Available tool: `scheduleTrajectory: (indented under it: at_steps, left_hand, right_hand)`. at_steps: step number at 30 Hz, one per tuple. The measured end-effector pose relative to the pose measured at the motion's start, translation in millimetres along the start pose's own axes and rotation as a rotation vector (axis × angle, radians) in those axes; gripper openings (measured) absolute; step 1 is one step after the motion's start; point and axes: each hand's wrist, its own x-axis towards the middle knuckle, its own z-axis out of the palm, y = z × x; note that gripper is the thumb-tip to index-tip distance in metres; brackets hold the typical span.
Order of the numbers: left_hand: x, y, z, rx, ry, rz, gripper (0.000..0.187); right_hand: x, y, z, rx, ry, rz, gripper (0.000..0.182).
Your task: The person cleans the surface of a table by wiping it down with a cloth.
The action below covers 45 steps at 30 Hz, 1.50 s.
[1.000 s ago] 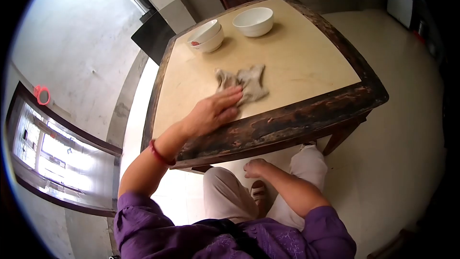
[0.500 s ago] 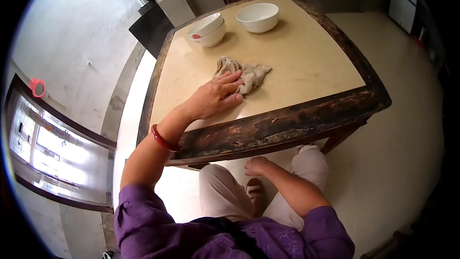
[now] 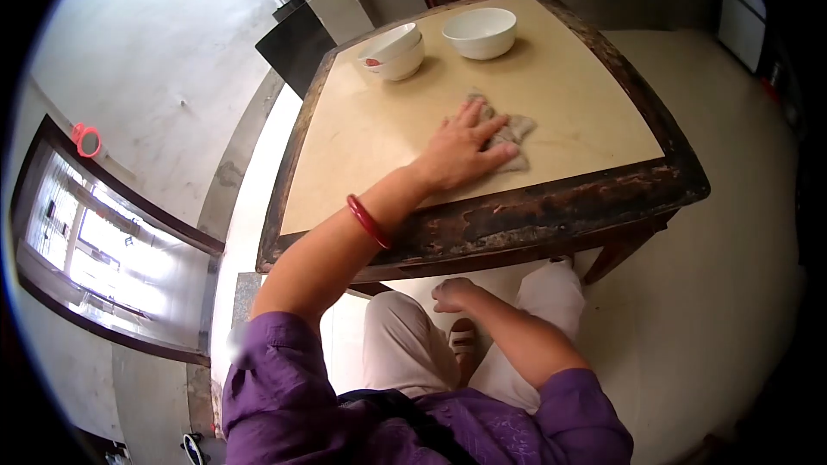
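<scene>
My left hand lies palm down on a crumpled grey-beige rag, its fingers spread and pressing the cloth onto the tabletop. The rag sticks out beyond the fingertips and is slightly blurred. A red bangle circles the left wrist. Below the table's near edge, my right hand hangs by my knees with its fingers curled in; nothing shows in it. The table has a pale yellow top and a worn dark wooden frame.
Two stacked white bowls, the upper one tilted, stand at the table's far left. Another white bowl stands to their right. A dark panel is behind the left edge. A pink-framed mirror hangs on the left wall.
My left hand has slid the rag to the right across the tabletop. My right hand stays below the table edge, almost unmoved. The camera view has shifted slightly.
</scene>
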Motion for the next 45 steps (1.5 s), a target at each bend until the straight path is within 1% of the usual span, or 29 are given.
scheduleTrajectory:
  at_steps: [3,4,6,8,10,11,13,15,16,19,22,23,26,27,28,29,31,32,33,34,35,36,37,38,39,40,42,44,45]
  left_hand:
    - [-13.1,29.8,-0.6,-0.021,-0.012,0.119,0.058]
    - [-20.1,31.8,1.2,0.000,-0.017,0.144,0.054]
    - [-39.5,25.1,-7.9,-0.088,-0.016,0.162,0.047]
    - [-66.3,5.5,-21.0,-0.136,-0.053,0.012,0.043]
    - [-98.1,-30.4,-29.6,-0.021,0.039,-0.139,0.042]
    - [-117.3,-52.1,-33.6,-0.058,0.070,-0.259,0.042]
    - [-153.3,-90.5,-40.5,0.002,0.088,-0.397,0.045]
    - [-171.5,-92.9,-51.6,-0.054,0.072,-0.495,0.050]
    - [-176.4,-87.5,-55.1,-0.105,0.070,-0.537,0.051]
    - [-176.0,-71.9,-54.1,-0.131,0.123,-0.563,0.064]
    - [-188.3,-58.9,-61.8,-0.202,0.263,-0.445,0.066]
    - [-199.8,-52.9,-64.8,-0.093,0.340,-0.386,0.058]
    - [-246.9,-26.2,-69.6,0.115,0.485,-0.257,0.046]
    - [-264.3,-14.5,-67.9,0.222,0.554,-0.151,0.036]
    - [-284.8,-9.8,-63.5,0.282,0.540,-0.090,0.032]
    - [-301.8,-3.6,-59.3,0.395,0.560,0.051,0.028]
    - [-342.8,-3.6,-33.8,0.500,0.447,0.135,0.025]
    - [-359.9,-8.2,-17.7,0.454,0.407,0.136,0.024]
    - [-374.8,-10.4,0.6,0.390,0.364,0.062,0.022]
    - [-388.0,-15.1,20.9,0.316,0.398,-0.018,0.020]
    - [-400.6,-22.2,44.8,0.252,0.369,-0.104,0.017]
    - [-411.0,-28.9,70.0,0.189,0.338,-0.188,0.013]
    - [-417.9,-37.2,98.6,0.134,0.346,-0.208,0.013]
    - [-421.9,-42.6,119.1,0.084,0.356,-0.226,0.013]
    - [-417.9,-36.9,127.6,-0.004,0.382,-0.254,0.009]
    - [-415.9,-41.2,144.3,-0.076,0.396,-0.226,0.007]
    - [-413.5,-49.4,177.2,-0.165,0.301,-0.185,0.006]
    - [-410.4,-55.9,206.4,-0.165,0.132,-0.157,0.010]
    - [-408.4,-62.2,221.4,-0.127,-0.014,-0.123,0.014]
  right_hand:
    - [6.3,-17.1,-12.5,-0.004,-0.009,-0.062,0.039]
    - [12.6,-17.5,-10.7,0.002,0.000,-0.081,0.039]
    - [27.0,-18.9,-0.4,0.017,0.008,-0.124,0.040]
    - [26.1,-22.3,-3.8,0.031,-0.007,-0.130,0.039]
    - [14.5,-29.6,-15.2,0.017,-0.037,-0.106,0.039]
    - [13.6,-29.6,-14.8,0.004,-0.036,-0.126,0.039]
    - [12.6,-28.7,-11.9,-0.015,-0.064,-0.147,0.038]
    - [8.5,-29.3,-10.8,-0.053,-0.102,-0.147,0.039]
    - [4.0,-28.4,-8.1,-0.057,-0.075,-0.148,0.040]
    - [-8.8,-25.3,-8.8,-0.024,-0.037,-0.147,0.040]
    - [-25.1,-23.4,-6.2,0.015,0.027,-0.091,0.041]
    - [-30.3,-23.5,-5.9,0.030,0.033,-0.070,0.042]
    - [-53.2,-31.6,-7.7,0.087,0.082,-0.077,0.042]
    - [-62.6,-35.5,-11.0,0.105,0.102,-0.090,0.042]
    - [-72.8,-42.6,-18.5,0.235,0.066,-0.102,0.042]
    - [-85.5,-52.4,-27.3,0.367,0.032,-0.110,0.041]
    - [-113.0,-72.6,-46.9,0.627,0.005,-0.136,0.040]
    - [-124.3,-83.2,-64.0,0.593,0.044,-0.205,0.038]
    - [-135.9,-95.4,-85.3,0.562,0.080,-0.275,0.036]
    - [-150.3,-115.2,-114.3,0.482,0.156,-0.339,0.034]
    - [-161.9,-134.0,-146.7,0.399,0.230,-0.405,0.032]
    - [-166.1,-146.8,-176.6,0.303,0.268,-0.424,0.027]
    - [-163.8,-153.4,-200.5,0.266,0.360,-0.467,0.025]
    - [-159.7,-160.7,-225.8,0.142,0.448,-0.465,0.022]
    - [-146.0,-157.8,-241.4,0.124,0.568,-0.452,0.022]
    - [-138.0,-161.9,-260.5,0.060,0.603,-0.364,0.029]
    - [-104.9,-158.8,-288.1,-0.052,0.639,-0.313,0.038]
    - [-60.2,-140.0,-292.1,-0.276,0.702,-0.461,0.040]
    - [-35.5,-128.6,-292.7,-0.393,0.731,-0.534,0.041]
